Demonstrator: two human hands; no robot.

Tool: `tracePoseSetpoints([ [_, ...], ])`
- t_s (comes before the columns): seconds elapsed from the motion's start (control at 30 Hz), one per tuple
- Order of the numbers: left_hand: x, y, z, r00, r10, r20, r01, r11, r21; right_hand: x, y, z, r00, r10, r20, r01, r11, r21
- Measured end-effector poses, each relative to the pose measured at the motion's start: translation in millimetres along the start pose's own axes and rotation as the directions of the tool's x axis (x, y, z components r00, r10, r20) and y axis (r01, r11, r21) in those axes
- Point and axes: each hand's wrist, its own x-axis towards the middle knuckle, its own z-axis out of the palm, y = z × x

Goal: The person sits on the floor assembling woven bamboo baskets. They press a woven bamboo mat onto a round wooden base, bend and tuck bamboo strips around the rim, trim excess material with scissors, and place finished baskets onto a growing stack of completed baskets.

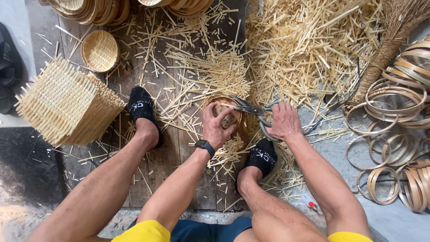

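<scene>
Everywhere — offcuts (309,49), hoops (394,107), woven mats (62,105)

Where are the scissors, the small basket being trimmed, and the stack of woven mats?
scissors (251,109), head view, on the blades near the pivot
small basket (229,120), head view, on its woven bottom
woven mats (60,103), head view, on the top mat

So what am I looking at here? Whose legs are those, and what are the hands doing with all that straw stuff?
The camera sits on a person's head and looks down, so you see their own legs and feet. The left hand presses on a small round woven basket. The right hand holds big metal scissors at the basket's rim. Cut strips lie scattered over the wooden boards. On the left is a stack of square woven mats and a finished little basket; on the right, round hoops.
</scene>
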Motion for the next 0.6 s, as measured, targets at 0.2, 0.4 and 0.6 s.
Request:
tracePoseSetpoints([
  [0.2, 8, -15, -3, 0.993, 0.082, 0.087, -0.081, 0.997, -0.009, 1, -10, 3, 0.997, 0.064, 0.048, -0.062, 0.997, -0.043],
  [0.4, 7, -5, 0, 0.992, 0.117, 0.043, -0.116, 0.993, -0.020, 2, -16, 1, 0.995, 0.055, -0.078, -0.057, 0.998, -0.018],
  [0.6, 18, -9, -13, 0.967, 0.206, 0.148, -0.210, 0.978, 0.013, 5, -7, 5, 0.986, 0.125, 0.110, -0.123, 0.992, -0.030],
])
